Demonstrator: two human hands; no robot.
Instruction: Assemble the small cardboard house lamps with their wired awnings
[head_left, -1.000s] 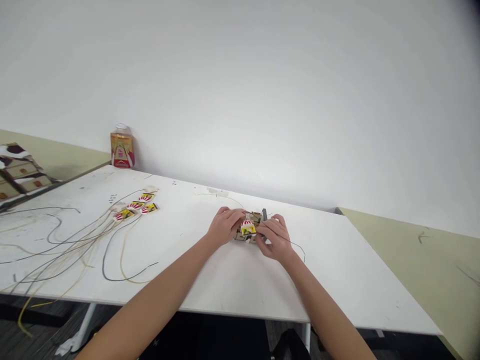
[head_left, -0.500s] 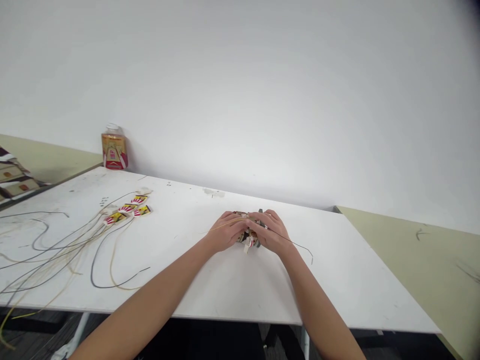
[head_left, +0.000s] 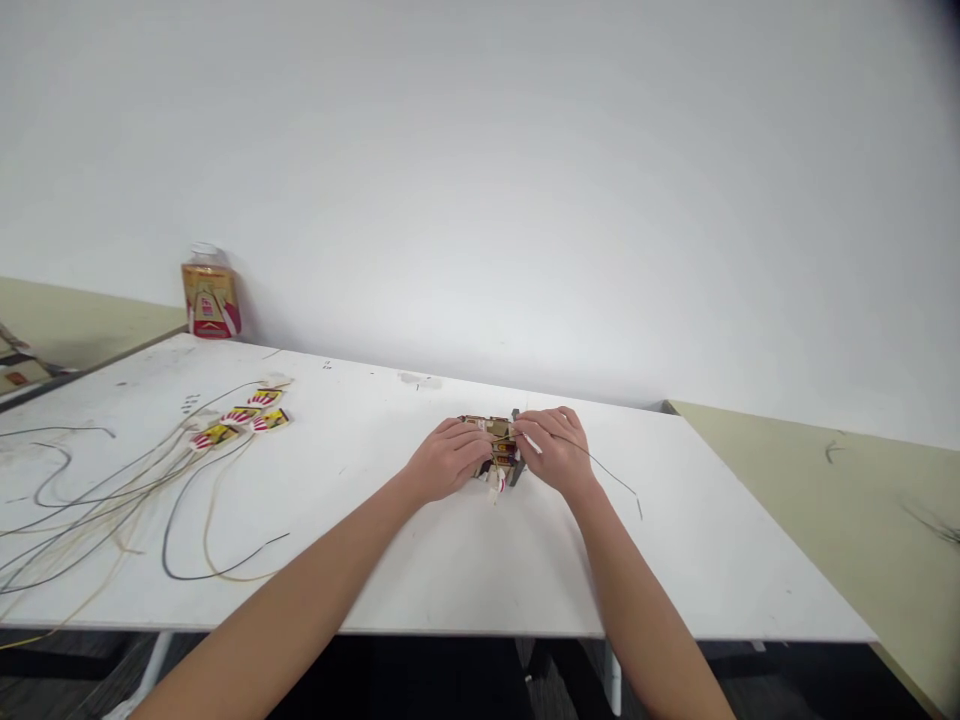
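Observation:
A small piece printed in brown and beige [head_left: 501,452] lies on the white table between my hands, with a red-and-white tab [head_left: 500,481] at its near edge. My left hand [head_left: 450,460] is closed on its left side, and the thumb and fingertips reach over the top. Just off its right side, my right hand [head_left: 556,450] is pinched on a thin dark cord [head_left: 611,475], whose free end trails right over the table. A grey bar [head_left: 516,468] sits along the piece's right edge. Fingers hide part of the piece and where the cord meets it.
Several yellow, red and white printed tags [head_left: 242,414] with long dark and tan cords [head_left: 142,490] lie at the left of the white table [head_left: 465,590]. A red-and-gold bottle [head_left: 212,295] stands at the back left. Printed pieces [head_left: 22,375] sit at the far left.
My fingers, which met over the piece, have come apart. The right hand has drawn slightly right with the dark cord, uncovering more of the piece. The view has shifted slightly.

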